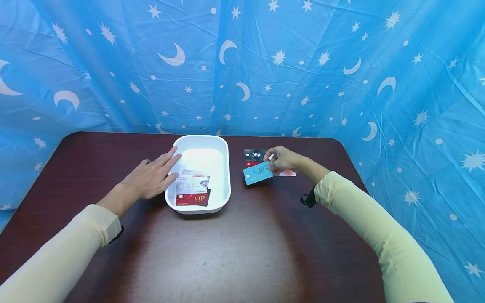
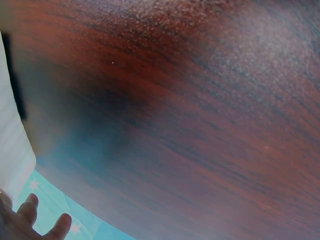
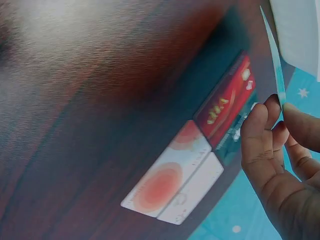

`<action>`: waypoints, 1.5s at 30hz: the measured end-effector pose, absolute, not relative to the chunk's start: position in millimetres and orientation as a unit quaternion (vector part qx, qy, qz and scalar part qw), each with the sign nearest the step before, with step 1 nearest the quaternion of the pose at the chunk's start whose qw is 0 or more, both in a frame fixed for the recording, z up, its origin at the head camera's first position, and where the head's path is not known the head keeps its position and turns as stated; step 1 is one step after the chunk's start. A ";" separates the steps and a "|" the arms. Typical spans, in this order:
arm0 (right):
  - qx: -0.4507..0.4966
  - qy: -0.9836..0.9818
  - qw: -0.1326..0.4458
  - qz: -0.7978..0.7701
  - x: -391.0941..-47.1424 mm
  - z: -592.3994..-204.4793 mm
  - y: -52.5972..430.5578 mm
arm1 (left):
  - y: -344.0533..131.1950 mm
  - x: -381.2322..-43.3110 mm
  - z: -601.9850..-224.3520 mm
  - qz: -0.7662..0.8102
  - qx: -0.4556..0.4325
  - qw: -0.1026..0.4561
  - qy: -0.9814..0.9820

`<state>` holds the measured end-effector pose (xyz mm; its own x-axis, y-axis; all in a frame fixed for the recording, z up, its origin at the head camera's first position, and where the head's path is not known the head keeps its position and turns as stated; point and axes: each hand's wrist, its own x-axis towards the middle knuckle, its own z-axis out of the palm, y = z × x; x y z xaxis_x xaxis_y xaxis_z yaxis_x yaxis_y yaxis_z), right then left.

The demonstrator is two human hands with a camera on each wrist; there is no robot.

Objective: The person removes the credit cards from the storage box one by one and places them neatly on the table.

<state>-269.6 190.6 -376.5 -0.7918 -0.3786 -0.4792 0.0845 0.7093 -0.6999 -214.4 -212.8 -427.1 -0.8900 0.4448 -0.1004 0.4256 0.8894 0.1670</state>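
A light-blue VIP card (image 1: 257, 173) is pinched at its right edge between the thumb and fingers of my right hand (image 1: 283, 160); the right wrist view shows this card (image 3: 275, 60) edge-on, raised off the table. Below it lie a black Vip card (image 1: 253, 154), a red card (image 3: 227, 102) and two pale cards, one with orange-red circles (image 3: 162, 185). My left hand (image 1: 153, 173) rests with straight fingers on the left rim of a white tray (image 1: 223, 179). Inside the tray are a silver-white VIP card (image 1: 189, 185), a red VIP card (image 1: 189, 199) and others partly hidden beneath them.
The dark wood table (image 1: 212, 261) carries the tray left of the loose cards. A blue curtain (image 1: 250, 75) with white moons and stars hangs right behind the table's far edge and along its right side.
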 end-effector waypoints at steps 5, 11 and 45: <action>-0.069 0.873 0.318 -0.364 -265.8 -385.5 194.0 | -212.7 -214.6 -427.5 0.070 0.226 0.070 0.969; -0.034 0.869 0.333 -0.364 -265.3 -391.9 196.9 | -213.8 -214.8 -428.4 0.069 0.224 0.071 0.970; 0.005 0.883 0.316 -0.348 -258.6 -419.6 205.0 | -212.5 -215.1 -427.9 0.067 0.225 0.071 0.969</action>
<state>-258.6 205.0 -419.6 -0.8005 -0.2113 -0.5608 0.2285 0.7575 -0.6116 -215.1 -212.5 -427.9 -0.8887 0.4457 -0.1078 0.4265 0.8898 0.1623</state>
